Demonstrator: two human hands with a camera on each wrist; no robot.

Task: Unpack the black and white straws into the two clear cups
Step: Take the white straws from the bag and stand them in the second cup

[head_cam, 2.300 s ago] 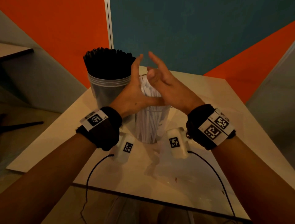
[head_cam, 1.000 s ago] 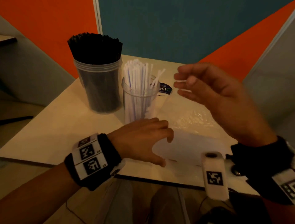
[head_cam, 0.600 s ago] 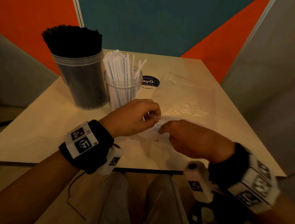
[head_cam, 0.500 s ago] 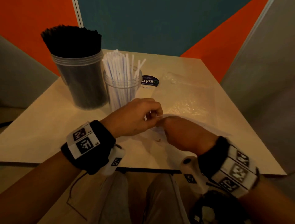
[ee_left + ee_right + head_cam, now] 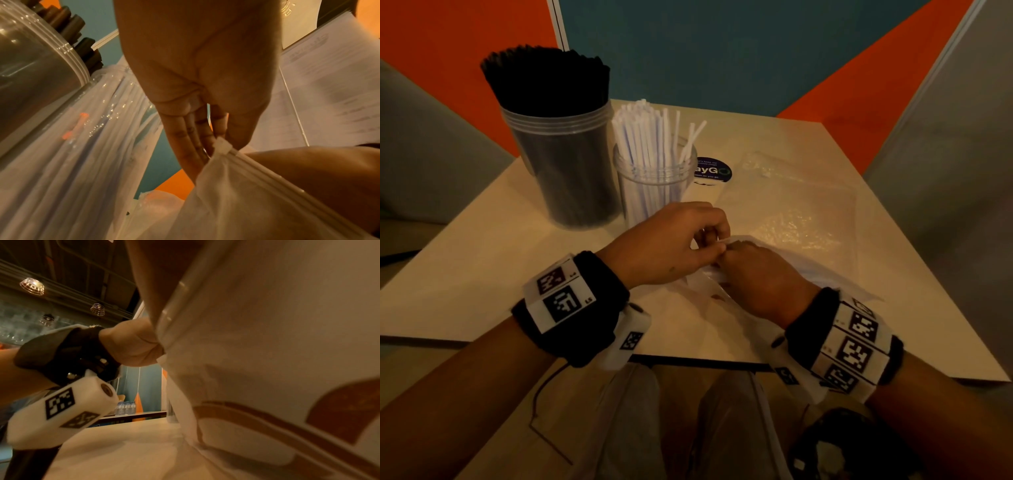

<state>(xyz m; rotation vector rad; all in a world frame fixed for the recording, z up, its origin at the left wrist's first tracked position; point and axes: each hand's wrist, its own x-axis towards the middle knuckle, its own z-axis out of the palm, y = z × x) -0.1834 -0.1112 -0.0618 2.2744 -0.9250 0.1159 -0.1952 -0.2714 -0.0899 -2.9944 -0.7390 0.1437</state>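
Looking near done: black straws [image 5: 544, 78] and white straws [image 5: 650, 137] fill both cups at 11 o'clock, left hand [image 5: 671, 243] and right hand [image 5: 756, 277] both pinching the bag [image 5: 808, 267] mouth, contents hidden

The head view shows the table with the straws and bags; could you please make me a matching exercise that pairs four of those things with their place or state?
Things:
1. black straws
2. white straws
3. frosted zip bag
4. round dark sticker

Places or states:
A. flat on the table behind the smaller clear cup
B. pinched at its top edge by both hands
C. packed full in the larger clear cup, far left
D. standing loosely in the smaller clear cup

Pairs: 1-C, 2-D, 3-B, 4-A
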